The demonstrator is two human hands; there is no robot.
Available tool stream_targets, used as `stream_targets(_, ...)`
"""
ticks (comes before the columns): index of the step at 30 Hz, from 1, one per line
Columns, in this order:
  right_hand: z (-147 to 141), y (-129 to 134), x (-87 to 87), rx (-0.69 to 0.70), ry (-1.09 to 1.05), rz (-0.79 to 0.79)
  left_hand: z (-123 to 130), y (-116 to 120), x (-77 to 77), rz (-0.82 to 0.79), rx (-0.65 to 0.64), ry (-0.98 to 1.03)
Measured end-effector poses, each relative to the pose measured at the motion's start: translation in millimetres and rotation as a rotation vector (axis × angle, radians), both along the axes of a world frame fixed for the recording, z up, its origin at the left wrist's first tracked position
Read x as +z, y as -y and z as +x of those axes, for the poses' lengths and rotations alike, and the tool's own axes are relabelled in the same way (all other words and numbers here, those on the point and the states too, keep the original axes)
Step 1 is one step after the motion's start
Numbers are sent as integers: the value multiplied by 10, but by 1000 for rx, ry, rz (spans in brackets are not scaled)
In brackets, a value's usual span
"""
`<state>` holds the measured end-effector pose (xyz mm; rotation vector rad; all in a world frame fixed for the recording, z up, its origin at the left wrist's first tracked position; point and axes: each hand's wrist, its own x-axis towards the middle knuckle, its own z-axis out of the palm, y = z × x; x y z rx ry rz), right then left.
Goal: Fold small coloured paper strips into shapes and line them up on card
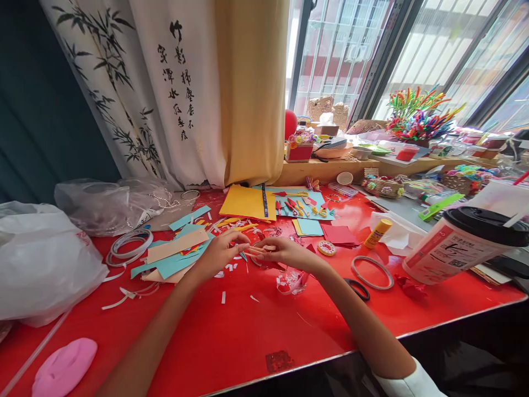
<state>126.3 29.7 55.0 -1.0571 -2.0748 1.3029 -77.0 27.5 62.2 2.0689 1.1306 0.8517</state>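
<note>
Over the middle of the red table [231,342] both my hands meet, fingertips almost together. My left hand [223,252] is pinched closed at the near end of a thin peach-orange paper strip [257,251]. From the other side my right hand [289,253] grips the same strip between thumb and fingers. A small blue pointed piece [243,256] shows just under the left fingertips; whether it is held cannot be made out. White paper scraps [223,298] lie below the hands. Beside my left hand are blue and peach paper sheets [177,246].
Rolls of white tape [130,245] and a plastic bag [45,259] lie left. To the right are a glue stick [377,233], a tape ring [372,272], black-handled scissors [357,289] and a large paper cup [458,245]. Small paper cutouts lie on a blue sheet [326,199] behind.
</note>
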Motion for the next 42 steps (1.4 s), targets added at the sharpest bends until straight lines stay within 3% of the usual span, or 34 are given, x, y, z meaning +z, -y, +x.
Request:
stream_targets(4, 17, -39, -14, -111, -3, 57, 18, -8, -20, 211, 83, -94)
stream_targets(7, 11, -63, -30, -154, -44, 62, 32, -4, -18, 283, 170, -103)
stream_targets(14, -3, -75, 0, -283, -274, -90, -9, -40, -15, 139, 356, 126)
stream_targets(18, 14, -110, -6, -321, -400, -143, -20, -61, -13, -27, 274, 410)
stream_targets(25, 70, -53, 61, -184, -2, 138, -38, -43, 49, -142, 179, 571)
stream_targets(29, -51, 52, 83, -167, -10, 221, -15, -38, 22, -138, 148, 578)
stream_targets(34, -167, 74, -57, -162, -14, 186, 6, -44, 2, -165, 125, 566)
stream_targets(37, -158, 42, -121, -174, 4, 205, -15, -50, 12, -145, 161, 483)
stream_targets(42, -132, 23, -117, -205, 179, 390, -37, -54, -1, 41, 255, 221)
